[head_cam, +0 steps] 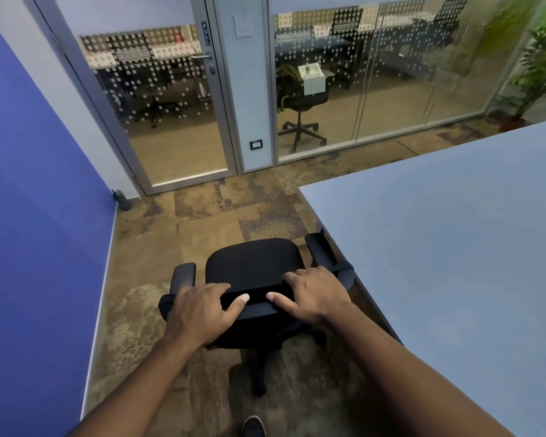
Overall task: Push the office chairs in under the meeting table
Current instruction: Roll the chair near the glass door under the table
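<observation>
A black office chair (252, 263) with two armrests stands on the carpet just left of the pale blue meeting table (448, 234). Its seat faces away from me and its right armrest sits at the table's long edge. My left hand (202, 310) grips the left part of the backrest top, fingers over the front and thumb behind. My right hand (316, 294) grips the right part of the same backrest. The chair's base is mostly hidden beneath the seat and my arms.
A blue wall (38, 216) runs close along the left. Ahead are a glass door (171, 115) and glass partitions, with another black chair (303, 115) behind the glass. A potted plant (539, 74) stands far right. My shoe (253, 426) shows at the bottom.
</observation>
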Demonstrator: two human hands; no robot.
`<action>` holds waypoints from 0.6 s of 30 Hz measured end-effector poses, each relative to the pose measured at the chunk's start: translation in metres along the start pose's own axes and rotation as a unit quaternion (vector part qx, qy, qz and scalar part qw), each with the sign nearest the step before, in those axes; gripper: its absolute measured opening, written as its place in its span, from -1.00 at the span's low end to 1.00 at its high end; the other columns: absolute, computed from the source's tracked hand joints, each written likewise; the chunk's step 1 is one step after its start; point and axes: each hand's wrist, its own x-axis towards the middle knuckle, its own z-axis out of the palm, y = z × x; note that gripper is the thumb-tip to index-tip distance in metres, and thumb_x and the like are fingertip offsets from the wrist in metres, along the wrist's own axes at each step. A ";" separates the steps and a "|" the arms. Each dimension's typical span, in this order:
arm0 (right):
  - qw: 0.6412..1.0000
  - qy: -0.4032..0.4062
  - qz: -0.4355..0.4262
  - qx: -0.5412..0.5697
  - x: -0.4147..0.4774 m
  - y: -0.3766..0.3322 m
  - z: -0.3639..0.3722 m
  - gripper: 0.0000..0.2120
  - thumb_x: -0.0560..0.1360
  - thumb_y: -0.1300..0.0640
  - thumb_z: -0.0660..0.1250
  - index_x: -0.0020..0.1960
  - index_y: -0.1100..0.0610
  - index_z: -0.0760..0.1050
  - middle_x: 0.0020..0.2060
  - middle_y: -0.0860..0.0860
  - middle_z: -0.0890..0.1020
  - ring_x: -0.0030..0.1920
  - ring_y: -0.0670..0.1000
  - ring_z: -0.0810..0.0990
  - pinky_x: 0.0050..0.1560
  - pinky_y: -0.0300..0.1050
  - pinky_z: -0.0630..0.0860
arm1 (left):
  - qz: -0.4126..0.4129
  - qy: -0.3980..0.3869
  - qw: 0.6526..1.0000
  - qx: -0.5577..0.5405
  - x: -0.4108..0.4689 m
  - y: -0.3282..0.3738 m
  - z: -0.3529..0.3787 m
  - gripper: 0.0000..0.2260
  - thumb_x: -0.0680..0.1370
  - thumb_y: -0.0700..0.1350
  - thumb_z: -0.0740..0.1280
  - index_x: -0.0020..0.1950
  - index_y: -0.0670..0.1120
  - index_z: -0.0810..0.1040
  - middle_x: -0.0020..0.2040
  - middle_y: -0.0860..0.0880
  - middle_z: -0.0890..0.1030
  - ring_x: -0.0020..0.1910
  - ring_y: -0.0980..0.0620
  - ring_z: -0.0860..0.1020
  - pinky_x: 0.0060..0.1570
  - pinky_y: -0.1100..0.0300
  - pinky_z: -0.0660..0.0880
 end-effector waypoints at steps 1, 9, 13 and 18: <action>1.000 0.003 0.005 0.003 -0.009 -0.003 0.000 -0.32 0.65 -0.53 -0.09 -0.03 0.03 0.47 -0.16 0.04 0.63 -0.11 0.11 0.59 0.00 0.09 0.39 | 0.006 0.001 1.000 -0.003 -0.006 0.002 -0.001 -0.19 0.53 0.54 -0.03 0.37 0.05 0.71 0.20 0.06 0.77 0.17 0.01 0.71 0.15 -0.02 0.50; 0.997 0.003 0.079 0.013 -0.062 -0.035 0.002 -0.26 0.64 -0.56 -0.16 -0.03 0.00 0.51 -0.16 -0.01 0.64 -0.12 0.08 0.61 0.08 0.13 0.50 | 0.074 0.004 0.997 -0.021 -0.034 -0.004 0.001 -0.30 0.56 0.52 0.10 0.27 0.05 0.76 0.12 0.09 0.79 0.10 0.06 0.73 0.07 -0.01 0.54; 0.991 0.015 0.130 0.035 -0.081 -0.057 0.010 -0.23 0.63 -0.58 -0.19 0.02 -0.02 0.55 -0.13 -0.04 0.66 -0.08 0.04 0.62 0.12 0.11 0.51 | 0.108 -0.006 0.994 -0.030 -0.036 -0.016 -0.001 -0.29 0.56 0.52 0.08 0.33 0.08 0.73 0.20 0.14 0.76 0.19 0.11 0.70 0.17 0.03 0.51; 0.983 0.010 0.182 0.033 -0.099 -0.077 0.015 -0.17 0.62 -0.59 -0.21 0.14 -0.01 0.58 0.00 -0.04 0.70 0.03 0.04 0.65 0.21 0.11 0.51 | 0.161 -0.013 0.985 -0.053 -0.035 -0.021 -0.002 -0.33 0.57 0.49 0.12 0.32 0.06 0.73 0.18 0.12 0.77 0.16 0.08 0.70 0.16 0.02 0.51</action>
